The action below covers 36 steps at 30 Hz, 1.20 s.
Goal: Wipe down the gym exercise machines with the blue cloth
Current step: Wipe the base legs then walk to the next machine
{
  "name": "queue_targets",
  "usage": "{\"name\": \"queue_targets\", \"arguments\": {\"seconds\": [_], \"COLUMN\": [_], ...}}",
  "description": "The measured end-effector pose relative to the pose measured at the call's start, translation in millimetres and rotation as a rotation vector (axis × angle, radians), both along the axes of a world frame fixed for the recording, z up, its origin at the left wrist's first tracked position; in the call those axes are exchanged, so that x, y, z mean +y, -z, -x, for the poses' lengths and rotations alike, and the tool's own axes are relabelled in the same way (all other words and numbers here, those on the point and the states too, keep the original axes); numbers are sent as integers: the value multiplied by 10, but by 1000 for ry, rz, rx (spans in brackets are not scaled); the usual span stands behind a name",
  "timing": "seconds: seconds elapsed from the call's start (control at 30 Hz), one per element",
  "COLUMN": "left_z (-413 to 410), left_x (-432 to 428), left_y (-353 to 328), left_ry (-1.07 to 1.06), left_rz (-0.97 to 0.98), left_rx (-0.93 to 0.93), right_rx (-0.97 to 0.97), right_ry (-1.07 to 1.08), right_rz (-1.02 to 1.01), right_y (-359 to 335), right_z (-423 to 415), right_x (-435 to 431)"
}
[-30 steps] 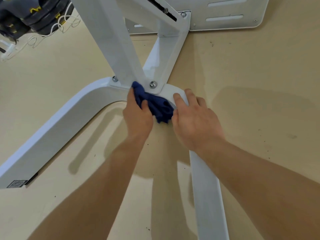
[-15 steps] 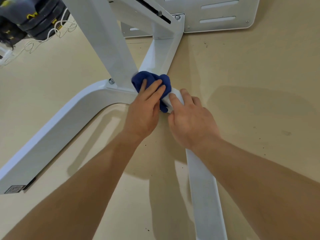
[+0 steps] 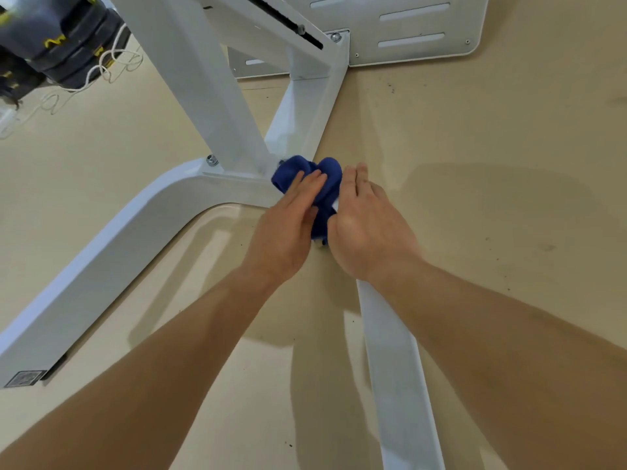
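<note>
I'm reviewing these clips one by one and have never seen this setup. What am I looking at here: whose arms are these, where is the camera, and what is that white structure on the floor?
There is no robot. The single picture comes from a wide-angle camera worn on a person's head, looking down, so the two bare forearms reaching in from the bottom are the wearer's own. The white painted metal frame is the base of a gym machine, standing on a beige floor: a curved foot, a straight bar running toward the viewer, and slanted posts meeting at a bolted joint. The left hand presses a bunched dark blue cloth onto that joint, fingers flat on top. The right hand rests beside it, against the cloth and frame. At top left sit dark stacked objects with yellow markings and a loose white cord; I cannot tell exactly what they are.
</note>
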<state>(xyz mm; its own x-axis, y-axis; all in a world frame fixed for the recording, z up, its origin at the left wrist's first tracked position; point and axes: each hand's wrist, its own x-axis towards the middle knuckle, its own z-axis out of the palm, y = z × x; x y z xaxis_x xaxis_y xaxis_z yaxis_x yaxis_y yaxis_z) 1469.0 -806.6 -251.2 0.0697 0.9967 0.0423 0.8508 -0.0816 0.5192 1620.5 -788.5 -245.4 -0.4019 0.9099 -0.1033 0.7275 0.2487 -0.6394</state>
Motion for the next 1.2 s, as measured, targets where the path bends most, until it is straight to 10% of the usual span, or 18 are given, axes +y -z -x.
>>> {"name": "queue_targets", "arguments": {"seconds": [0.13,0.33,0.53,0.83,1.2], "left_z": [-75,-383,-721,-1966,-2872], "left_x": [228,-130,-1026,-2171,-2987], "left_y": [-150,-258,-521,-1604,-3018], "left_ry": [-236,-159,-177,-438,-386], "left_rz": [47,9,187,523,779], "left_rx": [-213,164,-50,-499,-198], "right_rx": [10,22,-73,334,29], "right_ry": [22,-39,-288,-3,161], "right_rz": [-26,-99,24,360,453], "right_y": [55,79,-68,-861,-2511], "right_z": [40,-172,-974,-1799,-3340], "right_x": [19,-122,-992,-2259,-3040]}}
